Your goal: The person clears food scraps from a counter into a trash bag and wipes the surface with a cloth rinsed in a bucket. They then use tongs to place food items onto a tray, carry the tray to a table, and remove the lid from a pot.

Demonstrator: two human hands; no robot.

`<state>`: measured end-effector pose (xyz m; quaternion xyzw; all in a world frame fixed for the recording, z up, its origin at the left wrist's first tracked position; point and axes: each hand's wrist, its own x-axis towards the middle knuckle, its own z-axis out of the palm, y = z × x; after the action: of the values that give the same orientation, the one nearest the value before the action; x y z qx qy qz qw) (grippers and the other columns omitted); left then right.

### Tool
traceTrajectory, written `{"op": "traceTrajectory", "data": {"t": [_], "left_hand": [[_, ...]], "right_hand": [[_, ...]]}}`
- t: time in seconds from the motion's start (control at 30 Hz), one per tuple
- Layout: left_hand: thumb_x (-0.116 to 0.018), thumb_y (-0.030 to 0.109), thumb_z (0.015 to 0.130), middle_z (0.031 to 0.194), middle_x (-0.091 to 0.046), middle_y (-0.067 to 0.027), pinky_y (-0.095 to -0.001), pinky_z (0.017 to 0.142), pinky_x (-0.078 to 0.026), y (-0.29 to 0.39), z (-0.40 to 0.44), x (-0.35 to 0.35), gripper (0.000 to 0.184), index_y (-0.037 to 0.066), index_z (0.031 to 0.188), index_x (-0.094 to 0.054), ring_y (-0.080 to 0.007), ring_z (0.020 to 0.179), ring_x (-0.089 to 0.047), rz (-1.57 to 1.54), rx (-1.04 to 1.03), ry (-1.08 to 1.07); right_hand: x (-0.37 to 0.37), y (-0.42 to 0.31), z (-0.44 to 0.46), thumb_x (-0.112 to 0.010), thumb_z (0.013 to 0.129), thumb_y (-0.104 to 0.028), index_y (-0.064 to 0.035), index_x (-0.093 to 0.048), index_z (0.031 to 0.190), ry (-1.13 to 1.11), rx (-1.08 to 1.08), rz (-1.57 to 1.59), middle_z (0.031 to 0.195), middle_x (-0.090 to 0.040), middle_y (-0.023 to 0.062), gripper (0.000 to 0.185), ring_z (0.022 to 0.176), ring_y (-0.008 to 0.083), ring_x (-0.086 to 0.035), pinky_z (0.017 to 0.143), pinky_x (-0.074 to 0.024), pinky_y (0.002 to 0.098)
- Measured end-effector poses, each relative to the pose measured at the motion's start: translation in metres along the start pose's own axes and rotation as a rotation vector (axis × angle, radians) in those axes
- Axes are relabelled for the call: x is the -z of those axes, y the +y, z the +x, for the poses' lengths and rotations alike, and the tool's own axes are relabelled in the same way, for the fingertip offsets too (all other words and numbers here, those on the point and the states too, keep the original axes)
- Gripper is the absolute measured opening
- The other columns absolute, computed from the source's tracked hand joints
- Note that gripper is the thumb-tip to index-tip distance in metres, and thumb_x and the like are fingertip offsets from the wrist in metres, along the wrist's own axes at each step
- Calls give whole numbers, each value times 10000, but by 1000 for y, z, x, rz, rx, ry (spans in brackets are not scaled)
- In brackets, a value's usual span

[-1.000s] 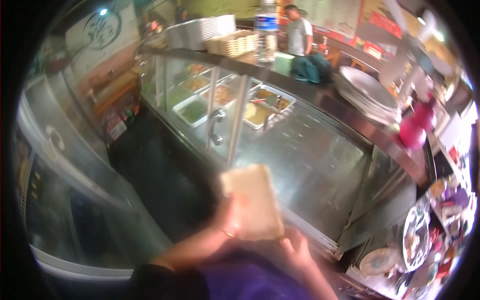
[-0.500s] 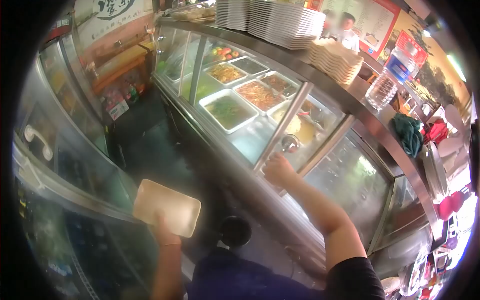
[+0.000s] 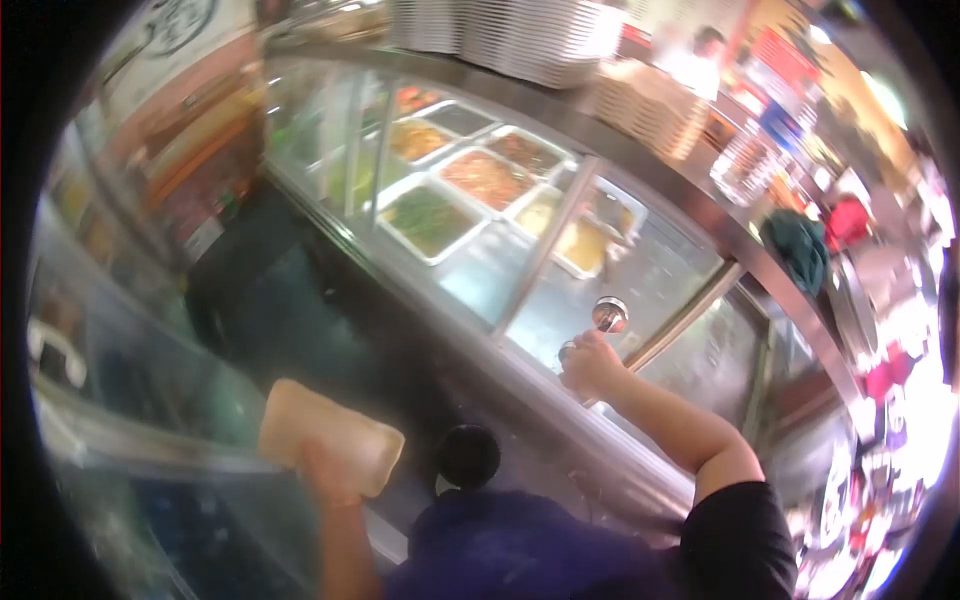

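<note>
My left hand (image 3: 328,472), at the lower left, holds a shallow cream-coloured tray (image 3: 365,440) against its fingers. To the right, my right hand (image 3: 592,368) is closed at the lower part of a round chrome door handle (image 3: 610,314) on the glass front of a food display case. Behind the glass are white trays of food: a green dish (image 3: 428,220), an orange-red dish (image 3: 485,178) and a yellow dish (image 3: 582,248). The grip on the handle is partly hidden by my fingers.
Stacks of white plates (image 3: 540,40) and cream trays (image 3: 655,105) stand on the case's top ledge, beside a clear bottle (image 3: 750,160) and a dark green cloth (image 3: 797,250). A black round container (image 3: 468,455) is below. A person (image 3: 700,65) is beyond the ledge.
My right hand, first near the cream tray, went to the door handle. The handle has since shifted right, away from the metal upright. My left hand carried the tray to the left.
</note>
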<state>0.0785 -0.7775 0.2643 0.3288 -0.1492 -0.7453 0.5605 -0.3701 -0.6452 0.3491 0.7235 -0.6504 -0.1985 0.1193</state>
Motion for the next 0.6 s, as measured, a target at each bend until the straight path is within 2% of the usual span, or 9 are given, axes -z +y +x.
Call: {"op": "traceTrajectory", "data": {"t": [0.07,0.13,0.2,0.27,0.33,0.4,0.47,0.5,0.6], "left_hand": [[-462,445,961,1331,-453,-140,-465,1041,-368,-5,-4,12,571,66,1376,-363,-318,1203,-438,34,58,-63],[-463,470,952,1348,-443,-132,-453,1046,-363,-10,-18,-33,577,83,1372,-374,-312,1215,-430,117,43,323],[-440,496,955,1395,-394,-118,-446,1051,-357,-17,-21,-34,588,112,1392,-346,-304,1242,-402,317,37,220],[-538,405,925,1252,-558,-110,-411,894,-476,-32,-25,-49,440,124,1263,-522,-292,1079,-554,198,55,139],[-576,402,901,1216,-579,-110,-410,875,-483,-50,3,-28,462,95,1244,-536,-281,1052,-575,282,148,67],[-613,398,877,1180,-599,-110,-409,856,-490,-75,19,-52,485,67,1225,-549,-269,1025,-597,360,245,-11],[-622,391,868,1313,-465,-161,-557,879,-459,-88,-2,-102,663,84,1396,-363,-343,1163,-484,680,342,-60],[-583,424,882,1302,-483,-161,-564,915,-448,-110,19,-90,624,69,1364,-407,-368,1148,-498,693,363,-184],[-597,389,882,1269,-510,-157,-542,905,-467,-145,5,-141,593,54,1342,-431,-365,1110,-526,870,404,-328]], "right_hand": [[10,2,-51,-631,677,-278,-215,-659,598,-62,94,-42,761,-620,-25,105,824,199,-586,780,-415,392],[-9,3,-108,-633,669,-283,-216,-627,573,-71,44,-17,769,-604,-42,117,804,186,-579,770,-414,368],[-21,0,-173,-625,667,-285,-206,-599,555,13,-39,4,743,-583,-53,139,780,181,-574,764,-413,352],[-32,-3,-241,-587,691,-295,-193,-625,597,-94,-136,6,696,-568,-51,144,818,181,-562,798,-402,372],[-43,-8,-307,-595,671,-277,-187,-614,591,-186,-199,22,713,-573,-56,122,824,170,-566,805,-405,363],[-44,-13,-360,-591,656,-252,-189,-614,577,-156,-289,15,737,-591,-51,103,800,172,-577,790,-419,342],[-43,-16,-399,-595,659,-245,-192,-614,584,-249,-395,-6,698,-585,-54,93,772,175,-576,771,-426,332],[-44,-18,-414,-595,659,-245,-192,-614,584,-264,-458,-8,698,-585,-54,93,772,175,-576,771,-426,332],[-57,-29,-444,-585,697,-280,-188,-612,574,-480,-652,-22,647,-589,-38,156,742,178,-576,752,-435,330]]}}
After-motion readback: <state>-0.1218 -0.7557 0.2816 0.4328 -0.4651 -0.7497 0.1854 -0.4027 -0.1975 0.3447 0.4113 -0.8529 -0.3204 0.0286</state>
